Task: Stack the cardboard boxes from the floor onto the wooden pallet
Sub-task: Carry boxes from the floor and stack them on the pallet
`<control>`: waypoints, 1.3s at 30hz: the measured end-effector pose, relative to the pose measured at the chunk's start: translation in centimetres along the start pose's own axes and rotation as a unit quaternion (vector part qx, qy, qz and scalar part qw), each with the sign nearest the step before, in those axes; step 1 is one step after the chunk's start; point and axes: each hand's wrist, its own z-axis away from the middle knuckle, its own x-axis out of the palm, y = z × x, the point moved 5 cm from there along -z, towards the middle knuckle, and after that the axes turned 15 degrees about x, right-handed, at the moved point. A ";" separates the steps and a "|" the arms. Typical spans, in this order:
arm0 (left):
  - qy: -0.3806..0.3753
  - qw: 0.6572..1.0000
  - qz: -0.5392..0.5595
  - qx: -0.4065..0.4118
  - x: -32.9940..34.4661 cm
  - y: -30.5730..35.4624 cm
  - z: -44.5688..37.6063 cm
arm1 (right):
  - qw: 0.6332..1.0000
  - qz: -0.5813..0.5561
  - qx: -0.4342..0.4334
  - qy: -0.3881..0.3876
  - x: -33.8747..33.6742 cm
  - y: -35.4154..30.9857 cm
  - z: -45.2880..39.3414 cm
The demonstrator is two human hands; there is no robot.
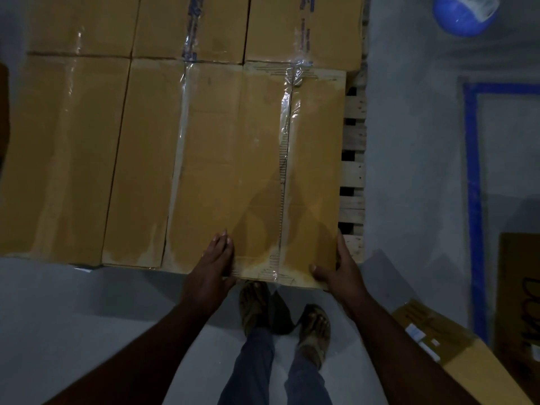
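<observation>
Cardboard box (254, 171), taped, on wooden pallet (355, 171) beside others. My left hand (214, 258) lies flat on top. My right hand (339, 270) grips its near corner.

Cardboard boxes on the wooden pallet (355, 171): six visible, three in the near row (251, 171) and three in the far row (190, 24). Boxes on the floor (455, 355): two. Hands: two.

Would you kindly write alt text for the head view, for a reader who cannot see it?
A person's left hand rests flat on a taped cardboard box while the right hand grips its near right corner; it sits among other boxes on a wooden pallet.
</observation>
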 end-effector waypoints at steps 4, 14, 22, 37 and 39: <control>0.000 1.000 -0.009 0.008 0.2 -0.1 0.0 | 1.000 0.005 -0.004 0.003 -0.3 0.4 -0.5; -0.037 0.999 0.002 -0.017 0.0 0.9 -0.8 | 0.996 0.041 -0.008 0.073 0.6 0.4 -0.1; -0.011 1.000 0.002 -0.011 -0.2 1.4 -0.6 | 0.992 0.041 -0.047 0.109 0.2 1.3 1.4; -0.029 1.000 -0.006 -0.003 -0.4 1.6 -0.3 | 0.993 -0.026 -0.018 0.117 0.1 3.2 2.8; -0.030 1.000 -0.002 -0.008 -0.4 1.6 -0.5 | 0.992 -0.025 -0.017 0.120 -0.2 3.1 2.6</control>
